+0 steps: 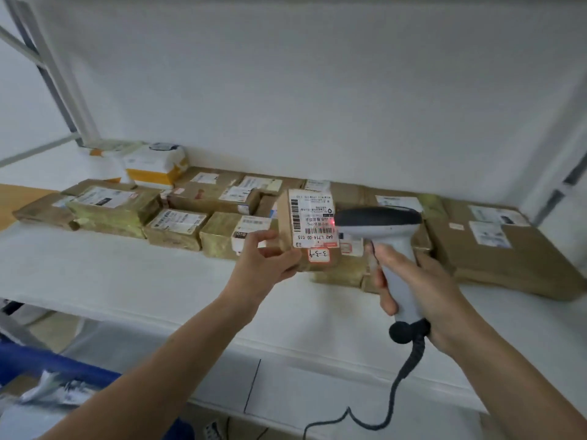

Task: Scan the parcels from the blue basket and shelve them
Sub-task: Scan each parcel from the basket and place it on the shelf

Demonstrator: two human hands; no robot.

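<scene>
My left hand (265,260) grips a small brown cardboard parcel (309,230) by its lower left corner and holds it upright above the white shelf (143,281). Its white label with barcodes faces me, and a small tag reads 3-3-9. My right hand (413,287) is wrapped round the handle of a grey-and-white barcode scanner (381,227). The scanner's head points left at the label from close by, and a red light spot shows on the barcode. The blue basket (47,366) is at the lower left, partly cut off, with wrapped items inside.
Several taped cardboard parcels (178,217) lie in a row along the back of the shelf, with a large flat box (502,249) at the right. White and yellow bags (155,166) sit at the back left. The scanner's black cable (397,392) hangs below the shelf's front edge.
</scene>
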